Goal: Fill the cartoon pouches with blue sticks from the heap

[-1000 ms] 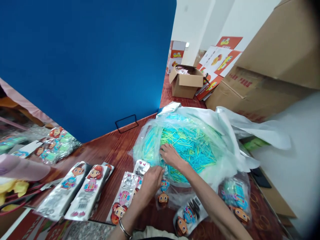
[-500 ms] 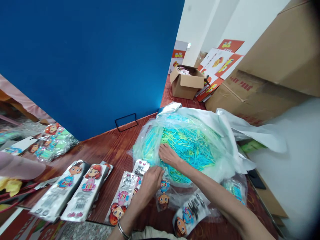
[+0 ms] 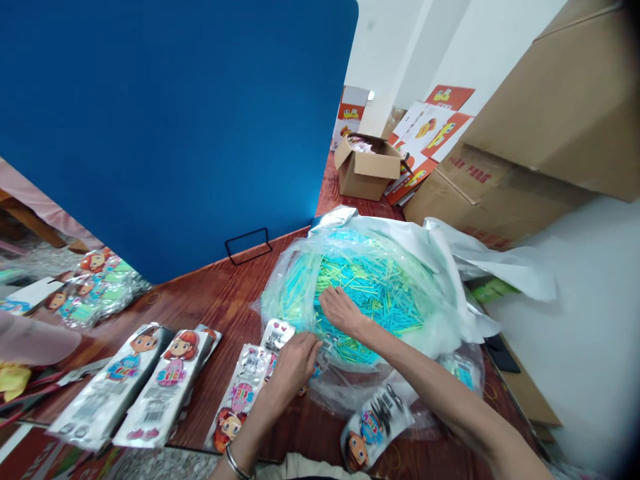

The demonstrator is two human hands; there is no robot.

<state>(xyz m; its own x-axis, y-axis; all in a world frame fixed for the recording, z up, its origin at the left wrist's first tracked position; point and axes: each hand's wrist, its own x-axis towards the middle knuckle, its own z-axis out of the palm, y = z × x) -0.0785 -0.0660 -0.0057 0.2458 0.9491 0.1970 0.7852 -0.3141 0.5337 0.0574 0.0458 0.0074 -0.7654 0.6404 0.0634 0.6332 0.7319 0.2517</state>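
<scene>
A big clear plastic bag point(image 3: 287, 283) lies spread on the table, full of thin blue and yellow-green plastic sticks point(image 3: 385, 273). My right hand point(image 3: 340, 310) rests on the left part of the heap, fingers curled down and closed; whatever they grip is hidden under them. At the bag's near edge my left hand point(image 3: 299, 357) is closed, pinching a small printed pouch point(image 3: 316, 371) mostly covered by the hand. Flat silver pouches with a cartoon girl point(image 3: 240, 397) lie just left of that wrist. Another pouch with a cartoon boy point(image 3: 373, 430) lies below my right forearm.
Two stacks of silver pouches, a boy stack point(image 3: 113, 387) and a girl stack point(image 3: 165, 387), stand on the left. Scissors point(image 3: 60, 380) lie farther left. A tall blue panel point(image 3: 200, 133) rises behind. Cartons point(image 3: 370, 173) and large boxes point(image 3: 500, 180) stand at the back right.
My left hand has turned slightly, and the boy pouch that hung below it is now mostly hidden behind the hand. My right hand stays in the sticks. The whole view has shifted a little.
</scene>
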